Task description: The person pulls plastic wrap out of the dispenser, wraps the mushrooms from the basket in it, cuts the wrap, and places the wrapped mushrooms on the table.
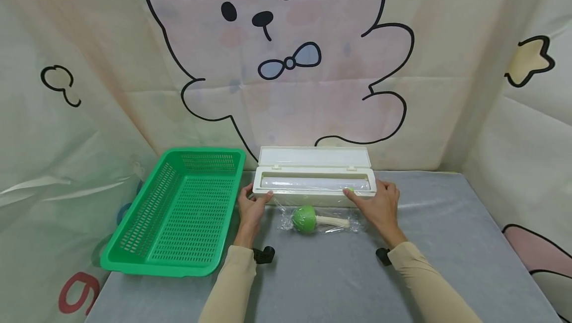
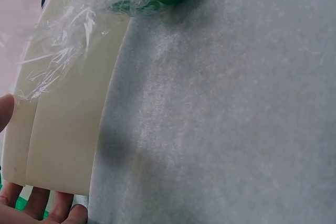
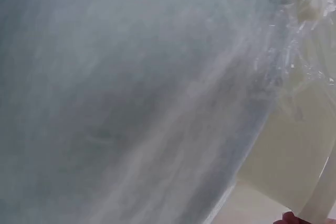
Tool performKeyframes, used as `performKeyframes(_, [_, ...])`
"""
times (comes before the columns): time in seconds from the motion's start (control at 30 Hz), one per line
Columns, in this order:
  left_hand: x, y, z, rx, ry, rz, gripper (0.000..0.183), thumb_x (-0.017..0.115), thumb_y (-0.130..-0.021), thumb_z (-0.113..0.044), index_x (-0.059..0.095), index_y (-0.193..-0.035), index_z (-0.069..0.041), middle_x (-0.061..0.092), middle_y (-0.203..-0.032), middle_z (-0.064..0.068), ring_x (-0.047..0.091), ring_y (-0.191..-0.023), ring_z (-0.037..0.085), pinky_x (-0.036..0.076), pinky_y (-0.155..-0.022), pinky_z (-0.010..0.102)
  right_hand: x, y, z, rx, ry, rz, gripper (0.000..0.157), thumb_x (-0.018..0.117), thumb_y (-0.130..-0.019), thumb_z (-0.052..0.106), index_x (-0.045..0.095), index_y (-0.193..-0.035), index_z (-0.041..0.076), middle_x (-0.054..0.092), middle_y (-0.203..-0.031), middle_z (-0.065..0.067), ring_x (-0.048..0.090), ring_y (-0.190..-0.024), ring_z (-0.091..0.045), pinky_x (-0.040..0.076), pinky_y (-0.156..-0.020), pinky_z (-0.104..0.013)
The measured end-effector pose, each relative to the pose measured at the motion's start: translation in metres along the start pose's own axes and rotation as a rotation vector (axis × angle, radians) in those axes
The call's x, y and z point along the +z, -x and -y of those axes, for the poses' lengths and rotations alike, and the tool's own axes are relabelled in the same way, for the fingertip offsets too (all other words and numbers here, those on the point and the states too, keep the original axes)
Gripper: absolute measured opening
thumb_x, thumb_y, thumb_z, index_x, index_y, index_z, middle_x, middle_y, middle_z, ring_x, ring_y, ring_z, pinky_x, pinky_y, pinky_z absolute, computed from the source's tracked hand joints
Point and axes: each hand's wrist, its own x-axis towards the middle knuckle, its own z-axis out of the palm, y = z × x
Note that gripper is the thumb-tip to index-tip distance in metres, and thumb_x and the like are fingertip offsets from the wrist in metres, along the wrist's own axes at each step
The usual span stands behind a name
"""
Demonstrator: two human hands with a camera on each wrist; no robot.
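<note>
A cream plastic-wrap dispenser box (image 1: pixel 308 199) stands near the back of the table with its lid (image 1: pixel 315 157) raised. A clear roll of wrap (image 1: pixel 290 183) lies inside. My left hand (image 1: pixel 252 208) grips the box's left end, thumb on the front top edge and fingers round the end. My right hand (image 1: pixel 380 207) grips the right end, thumb on the top edge. Just in front of the box lies a green round-headed thing (image 1: pixel 305 219) with a pale handle (image 1: pixel 332 221), covered in crinkled clear film (image 2: pixel 65 51) that reaches up the box's front.
A green perforated plastic basket (image 1: pixel 156 268) stands to the left of the box. The table (image 1: pixel 313 283) has a grey cloth cover. A printed cloth backdrop (image 1: pixel 313 114) hangs close behind the box.
</note>
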Motion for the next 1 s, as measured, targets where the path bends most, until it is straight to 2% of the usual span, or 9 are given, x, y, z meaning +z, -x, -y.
performKeyframes(0.17, [-0.001,0.0,-0.001,0.002,-0.006,0.003,0.064,0.076,-0.089,-0.004,0.045,-0.146,-0.002,0.048,-0.138,0.021,0.057,-0.117,0.033,0.048,-0.091,0.041,0.001,0.0,0.002,0.046,-0.036,-0.008,0.099,0.086,-0.073,0.057,0.053,-0.141,-0.006,0.043,-0.131,-0.029,0.036,-0.124,-0.043,0.035,-0.1,-0.056])
performKeyframes(0.4, [-0.002,0.0,-0.001,-0.002,-0.014,0.001,0.064,0.075,-0.09,-0.004,0.045,-0.146,-0.002,0.048,-0.138,0.021,0.056,-0.119,0.035,0.047,-0.094,0.045,0.0,-0.002,0.004,0.061,-0.079,-0.018,0.091,0.088,-0.075,0.045,0.054,-0.138,-0.01,0.045,-0.129,-0.03,0.039,-0.121,-0.044,0.035,-0.101,-0.056])
performKeyframes(0.53, [-0.002,0.0,-0.001,0.0,-0.016,0.004,0.064,0.075,-0.09,-0.004,0.045,-0.146,-0.002,0.048,-0.138,0.021,0.056,-0.118,0.034,0.047,-0.093,0.045,-0.004,-0.004,-0.001,0.062,-0.114,-0.025,0.076,0.084,-0.082,0.032,0.055,-0.138,-0.011,0.051,-0.122,-0.03,0.047,-0.112,-0.043,0.039,-0.094,-0.055])
performKeyframes(0.63, [-0.002,0.0,0.0,-0.001,-0.018,0.013,0.064,0.075,-0.09,-0.005,0.045,-0.146,-0.002,0.048,-0.138,0.021,0.057,-0.118,0.034,0.047,-0.094,0.045,-0.008,-0.007,-0.007,0.057,-0.14,-0.041,0.06,0.078,-0.087,0.02,0.059,-0.134,-0.011,0.058,-0.114,-0.029,0.053,-0.104,-0.04,0.042,-0.087,-0.052])
performKeyframes(0.8, [-0.002,0.0,0.001,-0.002,-0.009,0.015,0.064,0.075,-0.09,-0.004,0.045,-0.146,-0.002,0.048,-0.137,0.021,0.057,-0.118,0.034,0.048,-0.094,0.045,-0.016,-0.011,-0.014,0.04,-0.12,-0.006,0.047,0.067,-0.092,0.014,0.06,-0.132,-0.01,0.06,-0.112,-0.027,0.056,-0.1,-0.036,0.044,-0.081,-0.043])
performKeyframes(1.0, [-0.001,-0.001,0.002,0.005,-0.004,0.004,0.064,0.076,-0.089,-0.004,0.046,-0.145,-0.001,0.048,-0.138,0.021,0.057,-0.118,0.034,0.048,-0.092,0.043,-0.021,-0.011,-0.016,0.034,-0.122,0.07,0.051,0.063,-0.096,0.016,0.052,-0.138,-0.011,0.056,-0.12,-0.03,0.056,-0.107,-0.038,0.045,-0.09,-0.046])
